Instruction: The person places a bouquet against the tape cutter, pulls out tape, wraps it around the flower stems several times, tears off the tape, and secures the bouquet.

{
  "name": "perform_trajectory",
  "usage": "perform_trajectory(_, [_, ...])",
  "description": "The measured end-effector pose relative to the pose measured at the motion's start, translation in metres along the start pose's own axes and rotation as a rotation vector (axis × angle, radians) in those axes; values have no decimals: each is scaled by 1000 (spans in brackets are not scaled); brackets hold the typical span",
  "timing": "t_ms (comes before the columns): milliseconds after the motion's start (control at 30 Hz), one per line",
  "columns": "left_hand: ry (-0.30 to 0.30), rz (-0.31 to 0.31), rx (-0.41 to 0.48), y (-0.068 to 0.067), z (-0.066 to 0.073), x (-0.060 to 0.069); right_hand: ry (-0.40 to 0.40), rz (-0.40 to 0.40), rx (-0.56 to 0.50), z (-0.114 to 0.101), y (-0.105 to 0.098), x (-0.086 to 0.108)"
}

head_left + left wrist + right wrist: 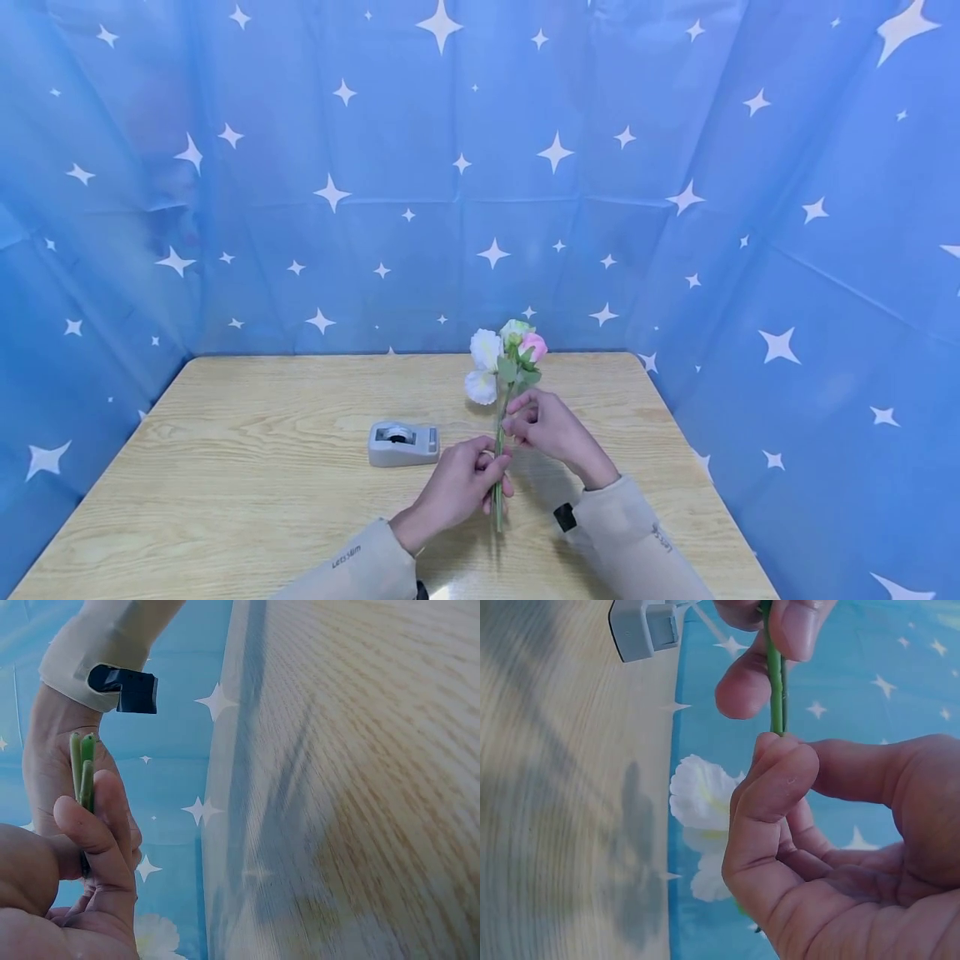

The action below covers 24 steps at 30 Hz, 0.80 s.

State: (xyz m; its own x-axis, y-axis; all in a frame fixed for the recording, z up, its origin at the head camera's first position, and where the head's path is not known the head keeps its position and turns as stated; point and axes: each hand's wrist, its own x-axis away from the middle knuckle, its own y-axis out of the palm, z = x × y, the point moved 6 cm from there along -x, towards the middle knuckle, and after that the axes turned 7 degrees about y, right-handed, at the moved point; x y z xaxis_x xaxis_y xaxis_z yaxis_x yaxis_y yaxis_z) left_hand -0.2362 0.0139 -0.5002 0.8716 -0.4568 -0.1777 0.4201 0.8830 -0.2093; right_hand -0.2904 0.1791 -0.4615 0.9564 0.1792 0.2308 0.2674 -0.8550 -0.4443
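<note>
A small bunch of flowers (486, 350) with white, pale green and pink heads stands upright above the table, its green stems (498, 492) pointing down. My left hand (461, 479) grips the stems low down, with the cut ends (84, 761) sticking out past the fingers in the left wrist view. Higher up, my right hand (551, 429) pinches the stems between thumb and forefinger, below the leaves. In the right wrist view, bare stem (776, 690) shows between the two hands. A white flower head (701, 795) appears behind the right fingers (761, 802).
A grey tape dispenser (403, 444) with a roll in it sits on the wooden table (247, 450), left of the flowers. Blue curtains (405, 167) with white stars hang behind the table and at both sides.
</note>
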Motion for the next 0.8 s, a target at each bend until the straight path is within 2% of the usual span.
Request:
perform_trajectory(300, [34,7,-5,0,3,2,-1,35,33,2,1,3])
perform_trajectory(533, [10,25,43,-3,4,3,-9,105,97,-2,-1,5])
perform_trajectory(800, [33,57,-23,-6,7,2,-48,215,164,-11,1,13])
